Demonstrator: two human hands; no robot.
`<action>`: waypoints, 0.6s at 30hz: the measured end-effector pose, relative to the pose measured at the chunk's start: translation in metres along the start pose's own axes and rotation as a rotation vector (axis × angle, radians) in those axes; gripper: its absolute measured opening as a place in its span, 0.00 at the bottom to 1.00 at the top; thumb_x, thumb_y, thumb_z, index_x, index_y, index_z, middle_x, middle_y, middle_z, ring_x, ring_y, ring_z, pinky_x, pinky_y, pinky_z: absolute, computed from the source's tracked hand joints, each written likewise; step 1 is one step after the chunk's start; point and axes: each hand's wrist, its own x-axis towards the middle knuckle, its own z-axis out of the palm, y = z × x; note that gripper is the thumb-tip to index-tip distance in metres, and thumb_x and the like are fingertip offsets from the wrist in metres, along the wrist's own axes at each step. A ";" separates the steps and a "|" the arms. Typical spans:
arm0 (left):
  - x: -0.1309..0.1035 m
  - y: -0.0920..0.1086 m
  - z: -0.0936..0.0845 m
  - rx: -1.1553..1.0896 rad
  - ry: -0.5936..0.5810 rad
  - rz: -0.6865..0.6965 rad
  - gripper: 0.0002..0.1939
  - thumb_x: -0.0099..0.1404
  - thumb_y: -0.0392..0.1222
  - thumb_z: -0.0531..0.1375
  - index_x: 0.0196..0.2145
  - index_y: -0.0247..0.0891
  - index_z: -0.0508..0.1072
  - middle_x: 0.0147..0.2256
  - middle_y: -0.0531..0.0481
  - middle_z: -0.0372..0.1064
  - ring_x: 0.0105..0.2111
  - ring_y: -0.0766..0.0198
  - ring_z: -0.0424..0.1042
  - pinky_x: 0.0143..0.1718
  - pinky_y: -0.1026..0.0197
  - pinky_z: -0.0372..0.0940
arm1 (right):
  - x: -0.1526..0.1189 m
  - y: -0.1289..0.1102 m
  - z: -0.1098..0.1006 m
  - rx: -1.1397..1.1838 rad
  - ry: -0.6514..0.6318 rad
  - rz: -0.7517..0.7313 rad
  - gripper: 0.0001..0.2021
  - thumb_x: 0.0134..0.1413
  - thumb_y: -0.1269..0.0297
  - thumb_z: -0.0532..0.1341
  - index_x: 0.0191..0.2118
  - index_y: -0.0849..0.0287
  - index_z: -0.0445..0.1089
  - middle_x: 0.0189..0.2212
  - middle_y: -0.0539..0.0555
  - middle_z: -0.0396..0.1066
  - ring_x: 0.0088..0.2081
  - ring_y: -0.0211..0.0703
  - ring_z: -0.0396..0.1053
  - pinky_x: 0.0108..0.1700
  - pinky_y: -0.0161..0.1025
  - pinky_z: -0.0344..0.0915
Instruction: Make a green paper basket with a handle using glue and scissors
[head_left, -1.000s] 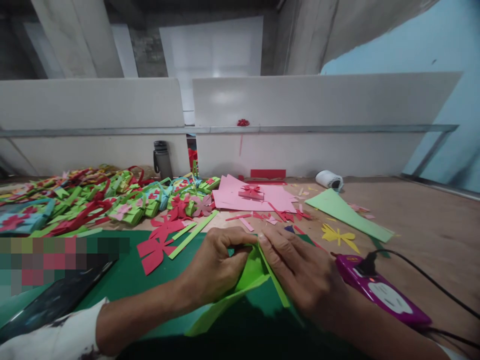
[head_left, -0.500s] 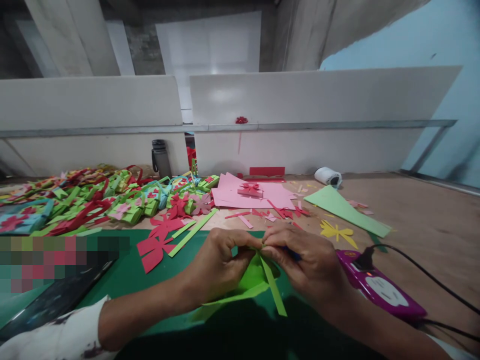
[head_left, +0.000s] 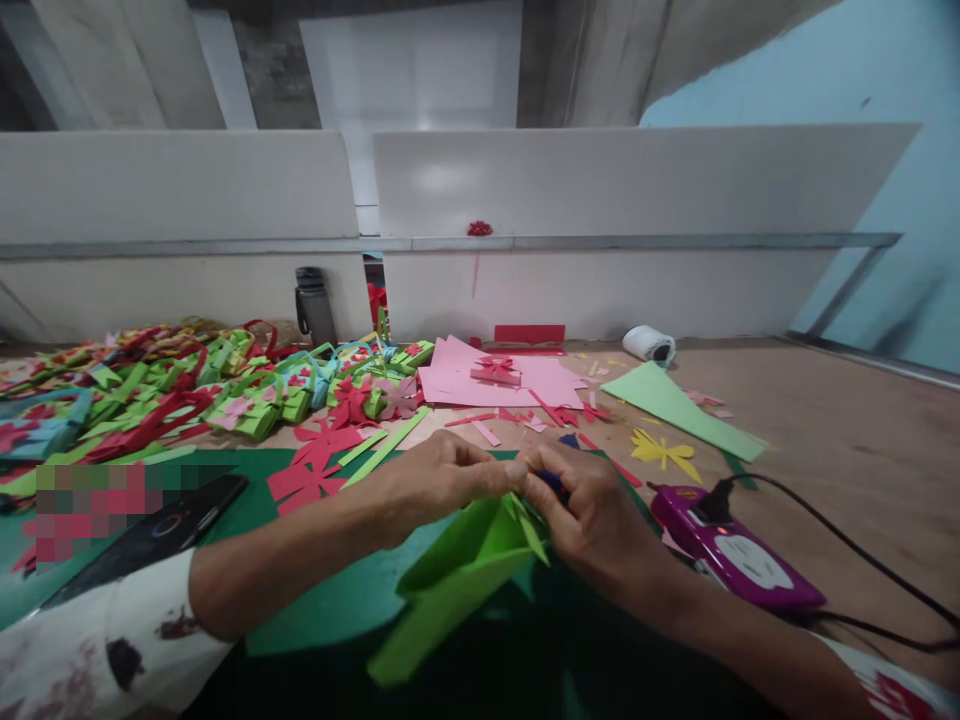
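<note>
My left hand and my right hand meet at the middle, fingertips pinched together at the top of a bright green folded paper piece. The piece hangs below both hands, open at its upper side, with a long flap pointing down and left. A narrow green paper strip is at its right side, beneath my right fingers. Something dark blue shows at my right hand, partly hidden by the fingers. Exactly where the pinched fingertips press is covered from view.
A green mat lies under my hands. Red paper flowers and green strips lie ahead. Small paper bags pile at left near a phone. Pink sheets, a yellow cutout and a purple power strip are rightward.
The green paper piece has tilted, its flap swinging down toward me, and the strip now lies closer against it. Both hands stay pinched together. The view has shifted slightly.
</note>
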 end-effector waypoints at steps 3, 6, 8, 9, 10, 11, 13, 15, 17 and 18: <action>0.007 0.007 -0.004 0.179 -0.015 -0.080 0.18 0.50 0.54 0.63 0.22 0.33 0.72 0.16 0.59 0.50 0.18 0.72 0.46 0.19 0.65 0.41 | -0.002 0.001 0.005 -0.011 0.043 0.005 0.09 0.52 0.70 0.54 0.22 0.59 0.61 0.19 0.48 0.63 0.21 0.35 0.60 0.24 0.33 0.56; 0.012 0.010 -0.008 0.281 -0.074 -0.149 0.11 0.49 0.45 0.62 0.25 0.33 0.74 0.17 0.58 0.56 0.18 0.73 0.50 0.18 0.67 0.44 | -0.005 -0.001 0.009 0.073 0.002 0.127 0.11 0.55 0.67 0.54 0.22 0.59 0.62 0.20 0.48 0.63 0.22 0.35 0.60 0.25 0.33 0.56; 0.012 0.012 -0.009 0.352 -0.093 -0.175 0.07 0.49 0.40 0.60 0.26 0.33 0.74 0.16 0.58 0.56 0.17 0.73 0.51 0.17 0.68 0.45 | -0.008 -0.004 0.011 0.143 -0.048 0.218 0.12 0.55 0.66 0.54 0.22 0.60 0.62 0.19 0.47 0.61 0.22 0.34 0.58 0.25 0.33 0.55; 0.011 0.013 -0.010 0.392 -0.102 -0.178 0.07 0.48 0.38 0.59 0.26 0.33 0.75 0.16 0.58 0.56 0.16 0.73 0.52 0.17 0.68 0.46 | -0.009 -0.005 0.012 0.184 -0.079 0.258 0.11 0.55 0.66 0.54 0.22 0.60 0.62 0.19 0.46 0.61 0.22 0.33 0.57 0.25 0.32 0.55; 0.010 0.014 -0.011 0.439 -0.117 -0.177 0.07 0.48 0.37 0.58 0.25 0.34 0.75 0.16 0.58 0.56 0.16 0.73 0.52 0.16 0.69 0.46 | -0.010 -0.006 0.012 0.232 -0.117 0.295 0.10 0.55 0.67 0.54 0.23 0.60 0.63 0.19 0.46 0.60 0.23 0.33 0.57 0.24 0.32 0.55; 0.009 0.016 -0.011 0.494 -0.131 -0.169 0.07 0.48 0.35 0.57 0.24 0.34 0.75 0.15 0.57 0.56 0.16 0.72 0.53 0.16 0.70 0.47 | -0.011 -0.008 0.012 0.285 -0.165 0.334 0.09 0.54 0.69 0.54 0.23 0.60 0.62 0.19 0.46 0.60 0.22 0.33 0.57 0.24 0.31 0.54; 0.006 0.019 -0.011 0.608 -0.186 -0.155 0.09 0.46 0.33 0.55 0.23 0.35 0.75 0.15 0.56 0.57 0.16 0.72 0.54 0.15 0.71 0.47 | -0.014 -0.011 0.012 0.393 -0.278 0.407 0.08 0.51 0.72 0.53 0.24 0.60 0.62 0.18 0.45 0.59 0.22 0.32 0.57 0.23 0.30 0.54; 0.005 0.022 -0.011 0.716 -0.253 -0.169 0.12 0.44 0.32 0.53 0.22 0.36 0.76 0.15 0.55 0.60 0.16 0.71 0.56 0.14 0.71 0.47 | -0.016 -0.013 0.013 0.475 -0.371 0.466 0.07 0.48 0.74 0.53 0.23 0.59 0.61 0.17 0.44 0.58 0.20 0.31 0.57 0.22 0.29 0.52; 0.004 0.022 -0.010 0.787 -0.286 -0.195 0.13 0.43 0.32 0.53 0.23 0.37 0.77 0.17 0.53 0.64 0.16 0.69 0.58 0.13 0.71 0.48 | -0.018 -0.014 0.016 0.548 -0.426 0.526 0.06 0.45 0.75 0.53 0.22 0.59 0.59 0.15 0.42 0.56 0.19 0.30 0.55 0.20 0.29 0.51; 0.004 0.022 -0.009 0.806 -0.292 -0.204 0.13 0.43 0.32 0.53 0.23 0.37 0.77 0.17 0.53 0.66 0.16 0.69 0.59 0.13 0.71 0.48 | -0.020 -0.013 0.017 0.585 -0.446 0.558 0.06 0.43 0.75 0.52 0.21 0.59 0.59 0.14 0.42 0.55 0.18 0.30 0.54 0.20 0.29 0.50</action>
